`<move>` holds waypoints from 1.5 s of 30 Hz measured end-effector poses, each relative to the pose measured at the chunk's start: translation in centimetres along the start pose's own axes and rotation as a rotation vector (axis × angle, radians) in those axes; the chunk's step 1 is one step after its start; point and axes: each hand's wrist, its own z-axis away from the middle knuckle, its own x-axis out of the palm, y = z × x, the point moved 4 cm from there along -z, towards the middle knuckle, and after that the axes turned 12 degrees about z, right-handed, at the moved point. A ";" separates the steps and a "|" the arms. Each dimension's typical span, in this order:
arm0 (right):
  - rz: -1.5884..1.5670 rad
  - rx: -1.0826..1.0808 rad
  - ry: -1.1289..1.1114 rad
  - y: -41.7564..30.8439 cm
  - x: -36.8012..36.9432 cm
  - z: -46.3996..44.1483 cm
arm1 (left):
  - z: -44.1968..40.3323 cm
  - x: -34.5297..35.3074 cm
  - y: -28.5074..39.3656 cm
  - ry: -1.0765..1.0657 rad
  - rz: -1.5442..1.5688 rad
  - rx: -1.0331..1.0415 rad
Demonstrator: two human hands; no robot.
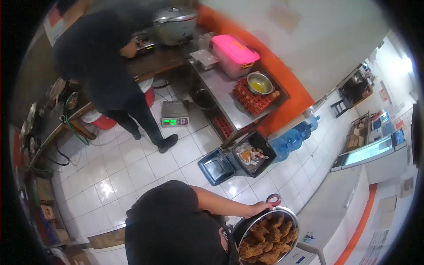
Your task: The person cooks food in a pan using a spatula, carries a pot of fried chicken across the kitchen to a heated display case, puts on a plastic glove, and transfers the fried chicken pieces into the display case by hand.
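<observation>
My left arm reaches out to the right at the bottom of the head view. My left hand (259,208) is closed at the edge of a round metal pot (290,213), next to a red and black loop handle (274,200). Browned, crusty pieces of fried chicken (268,240) fill the pot. Its lower edge is cut off by the frame, and its near side is partly hidden by my black shirt. My right hand does not show.
Beside a lidless bin (254,154) of rubbish, a dark lid or tray (216,166) lies on the tiles. A scale (175,115) stands near a co-worker (101,62). The metal table (216,88) carries egg trays (247,98), a bowl (259,84) and a pink-lidded box (234,55). A white chest (331,207) stands right.
</observation>
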 end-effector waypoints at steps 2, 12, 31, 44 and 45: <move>0.021 0.015 0.012 -1.3 2.8 -5.0 | -5.6 2.0 1.2 0.035 -0.034 0.000; 0.038 -0.048 0.033 -7.4 13.1 -36.3 | -38.7 9.2 10.8 0.085 0.070 0.105; -0.344 0.091 -0.011 -23.2 51.9 -90.1 | -85.3 27.0 41.1 0.073 0.406 0.433; -0.171 0.192 0.071 -33.3 77.9 -122.6 | -123.5 34.2 56.7 0.188 0.422 0.371; -0.204 0.164 0.037 -34.2 81.5 -126.4 | -126.8 34.6 59.5 0.146 0.434 0.405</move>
